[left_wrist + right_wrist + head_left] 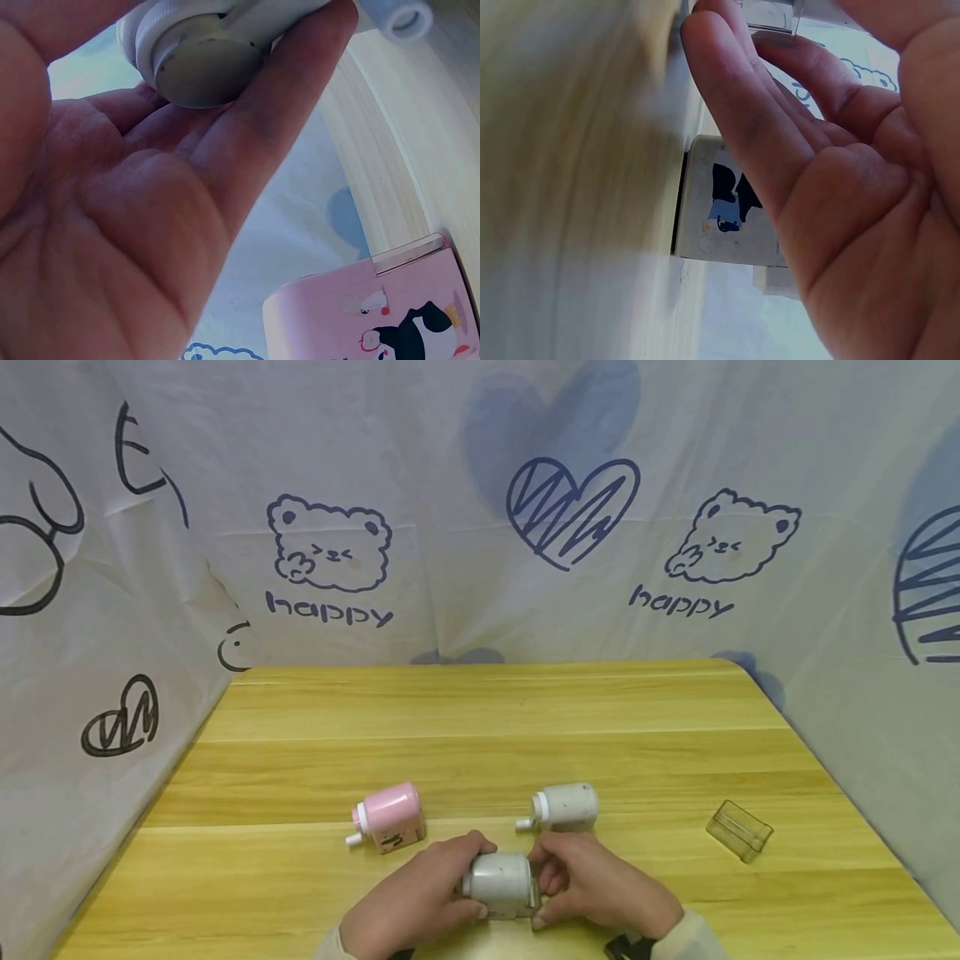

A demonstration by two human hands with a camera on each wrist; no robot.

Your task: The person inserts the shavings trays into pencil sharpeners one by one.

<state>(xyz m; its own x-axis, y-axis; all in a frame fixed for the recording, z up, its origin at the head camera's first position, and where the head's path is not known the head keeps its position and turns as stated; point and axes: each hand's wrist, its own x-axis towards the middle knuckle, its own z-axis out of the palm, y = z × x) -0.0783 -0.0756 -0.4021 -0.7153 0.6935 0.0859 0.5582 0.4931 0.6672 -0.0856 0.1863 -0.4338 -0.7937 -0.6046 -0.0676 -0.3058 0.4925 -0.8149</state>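
A white crank pencil sharpener (500, 878) lies near the table's front edge. My left hand (416, 893) grips it from the left, fingers behind and thumb in front. In the left wrist view, its round crank end (206, 67) faces the palm. At its right end, my right hand (603, 881) pinches a clear shavings drawer (772, 19) between thumb and fingers. How far the drawer sits in the body is hidden. A second white sharpener (570, 803) stands just behind the right hand. A pink sharpener (393, 814) stands beyond the left hand.
A loose smoky clear drawer (738, 831) lies on the wooden table (480, 727) at the right. Something black (628, 947) shows by the right wrist. Printed white cloth (465, 593) hangs behind the table and along its sides.
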